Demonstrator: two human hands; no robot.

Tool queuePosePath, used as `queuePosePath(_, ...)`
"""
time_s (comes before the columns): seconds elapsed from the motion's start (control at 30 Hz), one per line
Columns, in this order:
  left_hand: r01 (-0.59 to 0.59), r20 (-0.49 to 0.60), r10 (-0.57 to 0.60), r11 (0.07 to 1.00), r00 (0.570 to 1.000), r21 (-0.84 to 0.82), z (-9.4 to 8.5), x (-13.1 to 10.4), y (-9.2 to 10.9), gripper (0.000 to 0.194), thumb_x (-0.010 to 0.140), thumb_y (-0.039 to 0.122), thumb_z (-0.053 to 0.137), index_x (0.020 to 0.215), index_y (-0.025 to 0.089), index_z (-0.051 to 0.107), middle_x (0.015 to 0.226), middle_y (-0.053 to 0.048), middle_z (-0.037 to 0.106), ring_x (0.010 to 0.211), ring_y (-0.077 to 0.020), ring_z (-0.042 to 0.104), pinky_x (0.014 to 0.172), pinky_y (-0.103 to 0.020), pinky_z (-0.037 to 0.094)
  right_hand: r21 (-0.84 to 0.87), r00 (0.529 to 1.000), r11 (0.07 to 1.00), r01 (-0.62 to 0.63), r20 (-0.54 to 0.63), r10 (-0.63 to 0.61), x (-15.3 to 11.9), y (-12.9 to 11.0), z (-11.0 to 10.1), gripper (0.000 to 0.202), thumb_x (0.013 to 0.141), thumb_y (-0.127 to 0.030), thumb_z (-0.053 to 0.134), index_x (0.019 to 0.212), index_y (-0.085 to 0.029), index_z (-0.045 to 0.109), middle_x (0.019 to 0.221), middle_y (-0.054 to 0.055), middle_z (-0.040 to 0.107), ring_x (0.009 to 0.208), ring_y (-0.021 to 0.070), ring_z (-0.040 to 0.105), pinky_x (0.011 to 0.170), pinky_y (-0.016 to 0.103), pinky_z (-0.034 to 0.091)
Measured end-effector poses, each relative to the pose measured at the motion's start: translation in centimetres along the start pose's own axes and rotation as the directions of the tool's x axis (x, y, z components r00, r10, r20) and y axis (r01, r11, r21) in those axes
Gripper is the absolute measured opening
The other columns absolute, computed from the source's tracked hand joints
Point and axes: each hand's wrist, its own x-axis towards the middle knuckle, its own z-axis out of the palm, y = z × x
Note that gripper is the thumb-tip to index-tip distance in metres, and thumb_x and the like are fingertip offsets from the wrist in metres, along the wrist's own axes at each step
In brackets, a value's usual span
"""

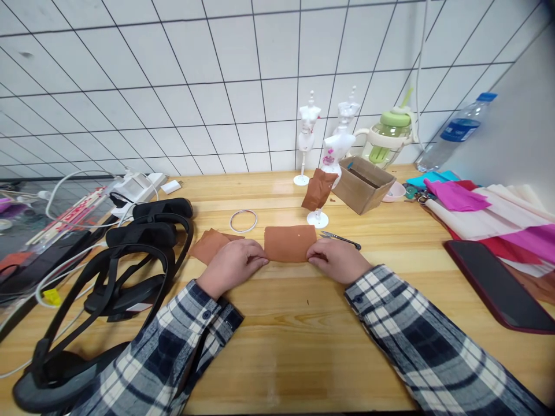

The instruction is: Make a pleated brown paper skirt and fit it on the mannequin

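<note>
A rectangular piece of brown fabric (290,244) lies flat on the wooden table in front of me. My left hand (236,261) pinches its near left corner between thumb and fingers. At the near right corner, my right hand (338,259) grips the same piece in the same way. More brown fabric (211,245) lies partly under my left hand. Just beyond my right hand rests a pair of small scissors (342,239), partly hidden. A small white mannequin (336,151) with brown fabric draped at its lower body stands behind the piece.
A metal ring (243,221) lies behind my left hand. Two more mannequins, a cardboard box (368,184) and a green-lidded cup (388,136) stand by the tiled wall. Black headsets (130,277) and cables take up the left. Colourful fabrics (498,219) and a phone (498,286) lie right.
</note>
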Motion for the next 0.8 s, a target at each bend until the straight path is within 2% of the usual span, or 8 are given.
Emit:
queuePosePath(0.33,0.093,-0.092,-0.091,0.996,0.992,0.014,1.4,0.5,0.8,0.018,0.089,0.03,0.051,0.083,0.019,0.063,0.088,-0.006,0.062,0.086,-0.0197,0.058,0.078,-0.033,0.048,-0.003,0.983,0.983,-0.182,-0.037,0.182,0.3,-0.9,0.3,0.014,0.087,-0.028,0.054,0.083,-0.021,0.065,0.082,0.001,0.066,0.077,0.0139,0.057,0.065,0.026,0.036)
queuePosePath(0.57,0.1,-0.095,-0.104,0.994,0.99,-0.044,1.6,0.4,0.3,0.013,0.085,0.03,0.057,0.078,0.019,0.062,0.088,-0.005,0.061,0.084,-0.0193,0.057,0.076,-0.033,0.048,-0.033,0.976,0.975,-0.218,-0.027,0.217,0.3,-1.1,0.3,0.022,0.087,-0.037,0.056,0.074,-0.021,0.061,0.078,0.0,0.065,0.072,0.013,0.055,0.059,0.026,0.031)
queuePosePath(0.8,0.187,-0.147,-0.199,0.978,0.969,-0.093,2.3,0.9,0.6,0.016,0.085,0.033,0.057,0.075,0.02,0.06,0.085,-0.004,0.06,0.084,-0.0199,0.056,0.078,-0.034,0.046,-0.117,0.952,0.945,-0.305,-0.026,0.304,0.8,-1.5,0.4,0.024,0.089,-0.04,0.053,0.075,-0.022,0.06,0.077,0.0,0.065,0.071,0.014,0.055,0.055,0.026,0.026)
